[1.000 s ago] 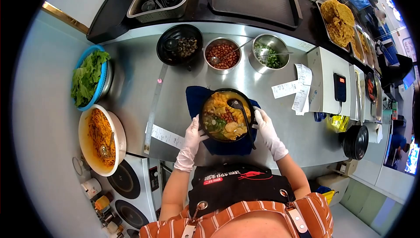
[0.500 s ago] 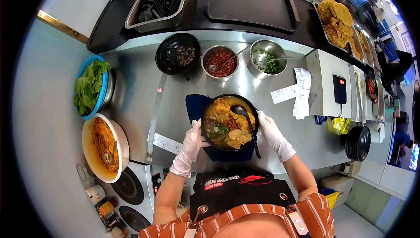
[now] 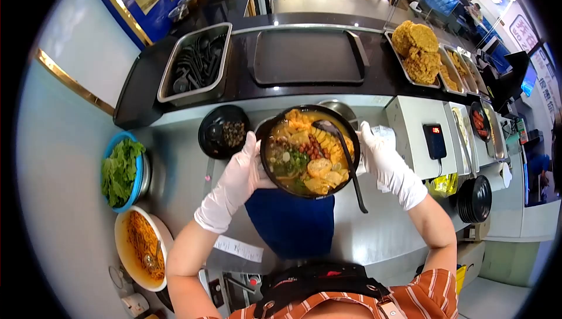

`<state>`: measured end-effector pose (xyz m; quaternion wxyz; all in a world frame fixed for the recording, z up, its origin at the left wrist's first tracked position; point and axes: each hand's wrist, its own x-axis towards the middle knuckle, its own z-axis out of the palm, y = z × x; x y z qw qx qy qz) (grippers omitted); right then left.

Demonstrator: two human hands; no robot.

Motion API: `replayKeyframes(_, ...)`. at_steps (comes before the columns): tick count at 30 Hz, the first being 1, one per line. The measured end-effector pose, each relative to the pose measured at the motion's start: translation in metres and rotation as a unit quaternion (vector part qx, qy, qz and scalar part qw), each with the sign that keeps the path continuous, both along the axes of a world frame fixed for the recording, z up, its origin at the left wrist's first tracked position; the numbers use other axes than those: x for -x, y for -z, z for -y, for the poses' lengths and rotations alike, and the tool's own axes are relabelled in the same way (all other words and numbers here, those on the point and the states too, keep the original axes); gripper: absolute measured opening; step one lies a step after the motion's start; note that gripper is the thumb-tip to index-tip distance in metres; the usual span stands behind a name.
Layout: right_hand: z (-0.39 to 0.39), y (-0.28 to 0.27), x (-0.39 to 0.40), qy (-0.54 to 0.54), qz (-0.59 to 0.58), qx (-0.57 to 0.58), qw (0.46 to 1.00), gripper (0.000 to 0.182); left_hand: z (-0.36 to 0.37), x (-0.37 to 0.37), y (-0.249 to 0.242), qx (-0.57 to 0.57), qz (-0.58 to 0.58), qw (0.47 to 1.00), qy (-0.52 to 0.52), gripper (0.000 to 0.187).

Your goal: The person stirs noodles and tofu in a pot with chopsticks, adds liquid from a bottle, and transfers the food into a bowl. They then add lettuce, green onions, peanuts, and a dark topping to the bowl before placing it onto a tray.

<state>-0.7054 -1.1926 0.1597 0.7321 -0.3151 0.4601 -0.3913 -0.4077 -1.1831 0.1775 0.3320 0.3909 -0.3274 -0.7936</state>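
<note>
A black bowl (image 3: pixel 280 186) of soup is held up over the steel counter between my two hands. In it are red-brown peanuts (image 3: pixel 313 148), chopped greens (image 3: pixel 295 162) and yellow-orange pieces. A black spoon (image 3: pixel 354 181) rests in the soup, its handle hanging over the near right rim. My gloved left hand (image 3: pixel 237 172) grips the bowl's left side; my gloved right hand (image 3: pixel 380 158) grips the right side. Some fingers are hidden beneath the bowl. Below and nearer to me, a dark blue cloth (image 3: pixel 293 222) lies on the counter.
Beyond the counter, a dark tray (image 3: pixel 307 58) lies on the raised black ledge between a steel bin of black spoons (image 3: pixel 199 61) and fried cutlets (image 3: pixel 418 52). A black topping bowl (image 3: pixel 205 138) and partly hidden steel pots stand behind the held bowl. Greens (image 3: pixel 121 172) sit at left.
Both hands have lifted the bowl off the blue cloth and moved it forward, towards the ledge. The view has tilted up, showing more of the room beyond.
</note>
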Motion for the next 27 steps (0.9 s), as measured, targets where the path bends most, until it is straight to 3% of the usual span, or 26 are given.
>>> replayKeyframes(5,0.088,-0.017,0.011,-0.03,-0.026,0.017,0.999,0.074,0.099,0.008,-0.012,0.038,0.014,0.998,0.046,0.092)
replayKeyframes(11,0.2,0.007,0.021,0.024,-0.02,-0.018,0.999,0.064,0.231,0.02,0.019,0.045,0.052,0.997,0.041,0.089)
replayKeyframes(13,0.22,0.0,0.012,0.056,-0.045,-0.007,0.997,0.079,0.265,0.024,0.025,0.044,0.071,0.995,0.044,0.089)
replayKeyframes(16,0.281,0.039,0.02,0.031,-0.046,0.042,0.998,0.078,0.314,0.026,0.051,0.044,0.053,0.996,0.056,0.087)
replayKeyframes(17,0.294,0.046,0.028,0.005,-0.074,-0.001,0.997,0.077,0.327,0.026,0.06,0.054,0.051,0.996,0.057,0.089)
replayKeyframes(24,0.345,0.079,0.027,-0.004,-0.058,0.013,0.998,0.089,0.379,0.032,0.086,0.055,0.108,0.991,0.048,0.091)
replayKeyframes(27,0.364,0.094,0.023,0.022,-0.065,0.045,0.997,0.087,0.398,0.028,0.101,0.044,0.072,0.995,0.054,0.09)
